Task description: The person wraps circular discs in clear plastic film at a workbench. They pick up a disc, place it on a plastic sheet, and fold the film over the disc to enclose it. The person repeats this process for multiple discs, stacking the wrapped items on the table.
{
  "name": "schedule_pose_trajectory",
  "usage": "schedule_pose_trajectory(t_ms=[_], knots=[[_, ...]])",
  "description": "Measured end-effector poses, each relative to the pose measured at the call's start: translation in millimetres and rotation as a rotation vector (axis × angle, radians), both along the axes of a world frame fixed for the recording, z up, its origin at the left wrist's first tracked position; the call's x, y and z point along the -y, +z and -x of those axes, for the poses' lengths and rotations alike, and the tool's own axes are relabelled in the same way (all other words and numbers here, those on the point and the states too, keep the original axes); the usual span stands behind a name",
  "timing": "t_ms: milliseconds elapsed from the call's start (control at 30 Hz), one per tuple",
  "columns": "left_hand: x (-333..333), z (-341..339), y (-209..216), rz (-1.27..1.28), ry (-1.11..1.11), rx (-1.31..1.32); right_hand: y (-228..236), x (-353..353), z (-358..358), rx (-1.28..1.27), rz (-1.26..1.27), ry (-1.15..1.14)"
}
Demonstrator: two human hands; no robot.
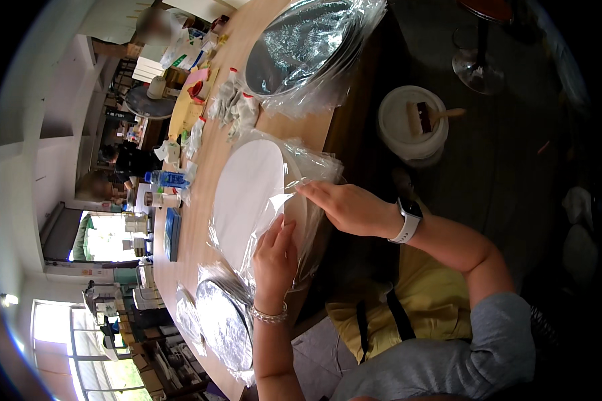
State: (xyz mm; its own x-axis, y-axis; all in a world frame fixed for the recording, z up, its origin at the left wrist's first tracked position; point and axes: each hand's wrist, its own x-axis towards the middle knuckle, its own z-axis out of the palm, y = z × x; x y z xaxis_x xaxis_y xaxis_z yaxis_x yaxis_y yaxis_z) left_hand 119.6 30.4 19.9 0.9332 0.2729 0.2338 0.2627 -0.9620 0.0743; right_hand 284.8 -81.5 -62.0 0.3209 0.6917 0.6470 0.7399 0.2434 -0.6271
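Disc, white, under clear film on the counter; left hand, fingers together on the film, grip unclear; right hand, fingers clamped on the film's edge, where an uneven pull could tear it.

You get daylight from the windows beyond the table's far edge, their panes blown out to white. Glare streaks the clear plastic wrap before you and flares off the silver disc on the table. Past the near edge, your floor sinks into deep shadow. The fisheye bends straight lines toward a black rim; background detail looks soft.
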Motion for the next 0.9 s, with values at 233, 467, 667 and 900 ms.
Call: schedule_pose_trajectory(t_ms=[233,467,667,900], knots=[[-5,0,2,0.125,0.066,-0.015,2,1,-2,-0.081,0.060,0.052],[-5,1,5,0.165,0.067,-0.001,3,2,-2,-0.115,0.087,0.072],[-1,-3,5,-0.016,-0.003,-0.015,6,3,-3,-0.119,0.049,0.072],[-10,-1,4,0.108,0.045,-0.056,6,4,-3,-0.125,0.035,0.081]])
